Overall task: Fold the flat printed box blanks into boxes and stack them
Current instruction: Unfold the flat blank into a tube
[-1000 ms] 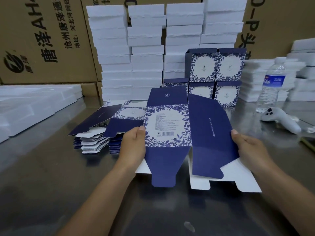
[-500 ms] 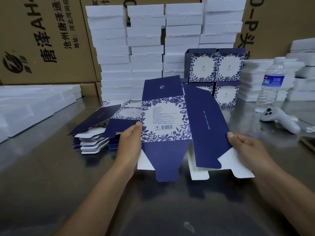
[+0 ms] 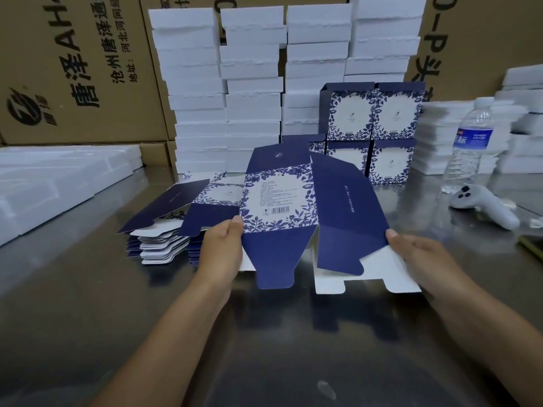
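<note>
Blank is held up in front of the person, low over the shiny metal worktop. Left hand pinches its left edge and right hand grips the navy side panel. The hands are probably spread this way to open the sleeve along its creases.

- **Left of blank:** flat pile.
- **Behind blank:** folded boxes stacked two high, foam stacks and cartons.
- **Right of blank:** bottle and controller.

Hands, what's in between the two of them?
In the head view, the printed box blank lies between them; the left hand and right hand each pinch an edge.
</note>
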`<action>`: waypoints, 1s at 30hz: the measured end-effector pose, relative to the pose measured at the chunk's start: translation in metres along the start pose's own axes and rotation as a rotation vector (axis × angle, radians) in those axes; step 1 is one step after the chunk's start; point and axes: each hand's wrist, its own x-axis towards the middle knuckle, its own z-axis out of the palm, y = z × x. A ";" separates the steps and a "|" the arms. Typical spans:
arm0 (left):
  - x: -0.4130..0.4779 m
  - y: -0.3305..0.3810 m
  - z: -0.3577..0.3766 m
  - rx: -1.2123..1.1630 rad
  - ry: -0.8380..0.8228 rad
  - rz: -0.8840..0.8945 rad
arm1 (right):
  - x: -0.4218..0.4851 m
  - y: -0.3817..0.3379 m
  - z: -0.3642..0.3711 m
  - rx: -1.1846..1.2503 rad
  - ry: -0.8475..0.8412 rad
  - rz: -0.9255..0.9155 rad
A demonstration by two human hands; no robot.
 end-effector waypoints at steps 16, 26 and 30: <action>-0.006 0.011 0.006 -0.168 -0.238 -0.078 | 0.003 0.018 0.003 -0.576 -0.157 -0.369; -0.011 0.000 0.015 0.075 -0.356 0.014 | 0.002 0.025 0.008 -0.472 -0.214 -0.498; -0.010 -0.005 0.013 0.171 -0.477 0.081 | 0.003 0.022 0.009 -0.368 -0.157 -0.557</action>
